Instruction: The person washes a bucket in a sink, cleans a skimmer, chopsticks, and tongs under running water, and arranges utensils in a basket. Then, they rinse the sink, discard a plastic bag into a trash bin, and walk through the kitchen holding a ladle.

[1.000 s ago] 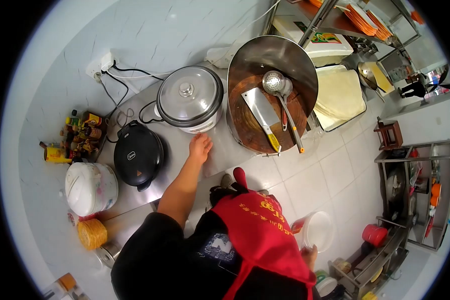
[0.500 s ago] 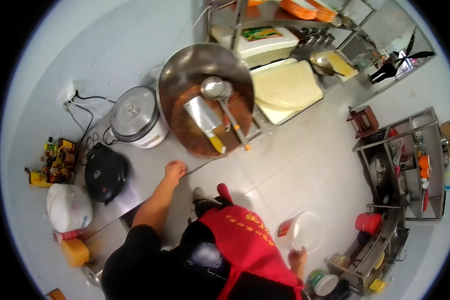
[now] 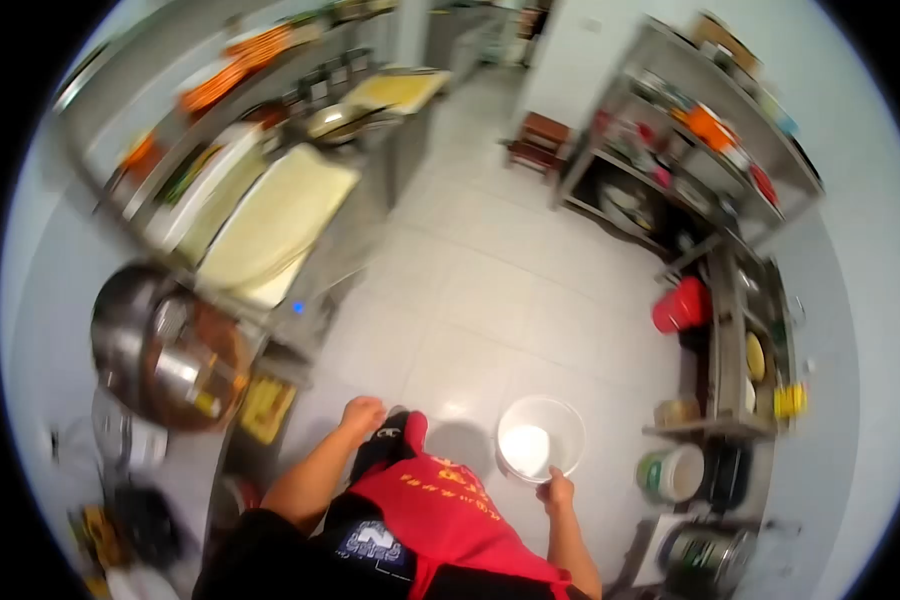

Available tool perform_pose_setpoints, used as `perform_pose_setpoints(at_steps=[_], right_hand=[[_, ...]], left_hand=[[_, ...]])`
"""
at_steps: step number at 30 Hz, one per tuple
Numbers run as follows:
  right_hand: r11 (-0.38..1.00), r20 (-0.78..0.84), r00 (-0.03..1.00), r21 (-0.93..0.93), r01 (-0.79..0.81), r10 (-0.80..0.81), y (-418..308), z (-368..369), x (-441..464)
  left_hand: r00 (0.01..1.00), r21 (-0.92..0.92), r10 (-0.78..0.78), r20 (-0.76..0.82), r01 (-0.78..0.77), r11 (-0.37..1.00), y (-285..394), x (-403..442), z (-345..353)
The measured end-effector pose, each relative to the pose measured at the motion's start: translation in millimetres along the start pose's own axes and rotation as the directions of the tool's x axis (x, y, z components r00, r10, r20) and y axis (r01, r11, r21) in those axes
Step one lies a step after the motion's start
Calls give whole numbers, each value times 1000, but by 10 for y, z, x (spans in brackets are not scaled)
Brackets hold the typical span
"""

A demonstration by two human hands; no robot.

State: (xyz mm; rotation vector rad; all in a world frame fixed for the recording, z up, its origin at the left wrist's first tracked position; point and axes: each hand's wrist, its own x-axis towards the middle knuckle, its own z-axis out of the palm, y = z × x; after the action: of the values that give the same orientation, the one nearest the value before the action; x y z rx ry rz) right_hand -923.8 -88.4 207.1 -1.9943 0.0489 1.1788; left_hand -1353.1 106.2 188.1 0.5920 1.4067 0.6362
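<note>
My right hand (image 3: 557,488) grips the rim of a white plastic bucket (image 3: 562,428), thumb over the edge. The bucket hangs upright above the floor tiles, and no contents can be made out inside. In front of my body at the left, my left hand (image 3: 365,413) is loosely curled, with nothing seen in it. A red apron (image 3: 435,510) covers my front. Left of that hand, on the steel counter, stands a large metal basin (image 3: 125,335) with a cleaver (image 3: 182,372) and a skimmer in it; motion smears them.
Pale sheets (image 3: 280,220) lie on a tray along the left counter. A wooden stool (image 3: 540,140) stands ahead on the tiled floor (image 3: 450,270). Steel shelving (image 3: 610,165) lines the right, with a red bucket (image 3: 682,305) and a white-green tub (image 3: 672,473) nearer me.
My view has swung right, away from the counter, so the basin is now at the far left. The bucket, still in my right hand, now shows its opening more fully.
</note>
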Motion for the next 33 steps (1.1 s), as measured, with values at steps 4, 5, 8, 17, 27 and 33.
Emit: perform_pose_setpoints(at_steps=[4,5,8,17,27,33], right_hand=[[984,-37,995,153,95,-90,-602,-232,131],[970,-105,993,230,83,-60,-710,-325,189],[930,-189,980,346,125,-61,-1099,-654,415],[818,-440,890,466,338,-117,-2946,-1823,1294],[645,-557,801,533,547,-220,-4954,-3455,3035],[676,-450,847,534,509,-282,-6240,-4469,4108]], left_hand=[[988,171,-9,156,-18,985,517,355,880],[978,212,-27,208,-18,977,664,457,1196],[938,314,-92,335,-19,949,983,948,2181],[531,497,-288,797,-305,812,2198,1521,6308],[285,378,-260,923,-538,753,2957,1445,10209],[416,352,-124,901,-533,770,3380,1573,12005]])
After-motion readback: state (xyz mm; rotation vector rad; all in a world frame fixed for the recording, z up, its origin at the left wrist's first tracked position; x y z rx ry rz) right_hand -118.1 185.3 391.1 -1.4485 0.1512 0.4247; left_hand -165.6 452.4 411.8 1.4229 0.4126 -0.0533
